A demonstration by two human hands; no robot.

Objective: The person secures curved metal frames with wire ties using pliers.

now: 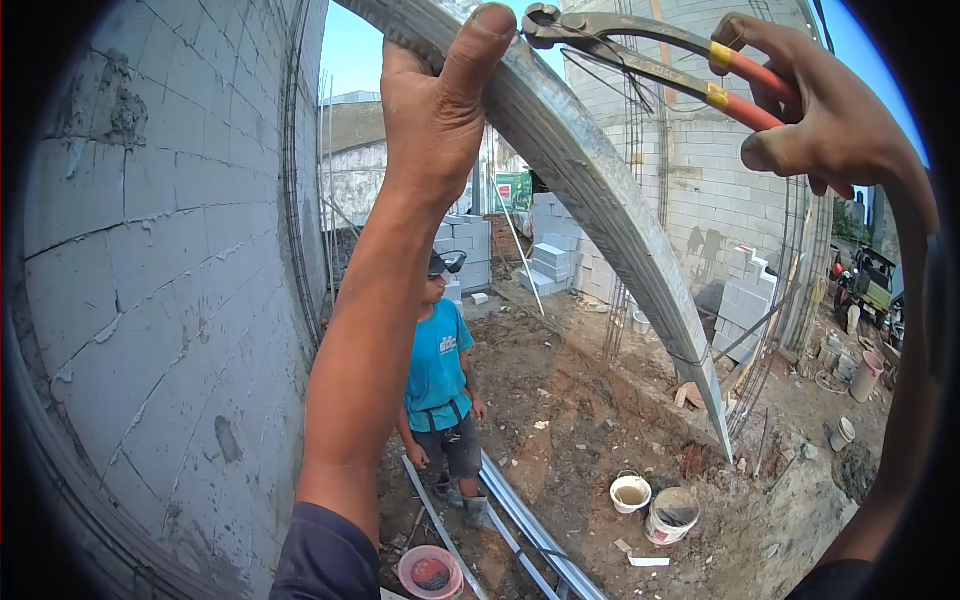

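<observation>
My left hand (437,105) is raised overhead and grips a long grey metal channel (600,190) that slopes down to the right toward the ground. My right hand (820,115) holds the red-and-yellow handles of steel pincers (640,50). The pincers' jaws sit against the channel right beside my left thumb. Thin tie wire runs near the jaws.
A grey block wall (160,280) with rebar stands close on my left. Below, a person in a blue shirt (440,380) stands on dirt beside metal channels (530,520). White buckets (655,505) and a pink bucket (430,572) lie on the ground. More block walls (720,190) rise at right.
</observation>
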